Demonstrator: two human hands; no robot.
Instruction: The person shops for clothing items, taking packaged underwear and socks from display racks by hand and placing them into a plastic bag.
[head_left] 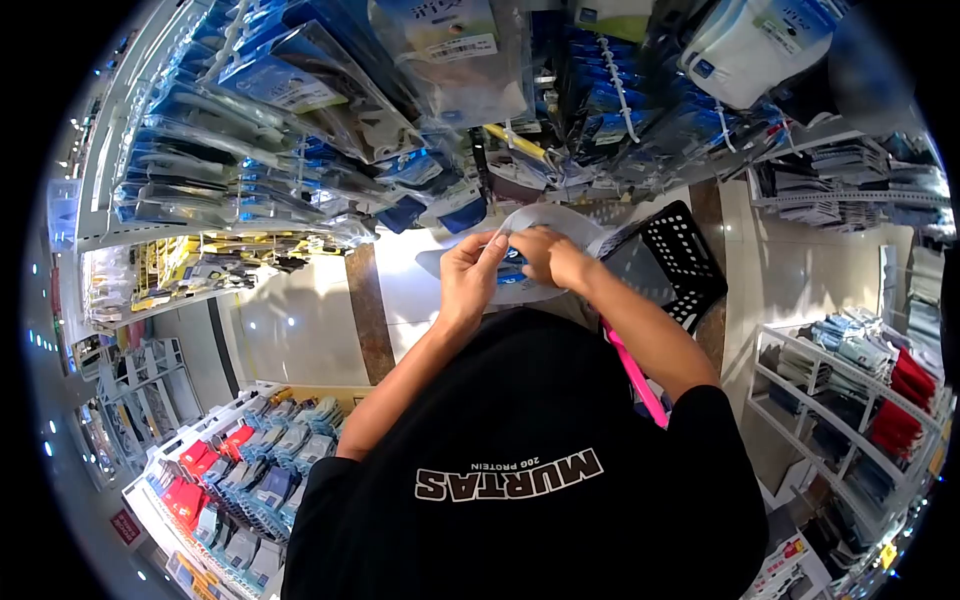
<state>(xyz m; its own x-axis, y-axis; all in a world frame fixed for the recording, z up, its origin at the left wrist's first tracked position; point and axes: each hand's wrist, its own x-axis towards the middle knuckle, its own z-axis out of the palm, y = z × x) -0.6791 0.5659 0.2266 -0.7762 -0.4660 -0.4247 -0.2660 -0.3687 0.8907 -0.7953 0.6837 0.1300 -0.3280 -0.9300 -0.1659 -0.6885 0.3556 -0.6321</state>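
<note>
In front of my chest, my left hand (470,277) is closed, with thumb and fingertips pinching the edge of a translucent whitish plastic piece (570,220). It looks like a bag or a sheet; I cannot tell which. My right hand (545,256) is closed too, its curled fingers at the same plastic, close beside the left thumb. Blue print or blue items (508,272) show just below and between the hands. Fingers hide part of what is gripped.
Hanging packaged garments (460,50) fill the rack ahead, with white hooks (620,90) jutting out. A black perforated basket (685,255) is right of my hands, near a pink strap (637,378). Shelves of folded goods stand behind left (250,470) and right (850,400).
</note>
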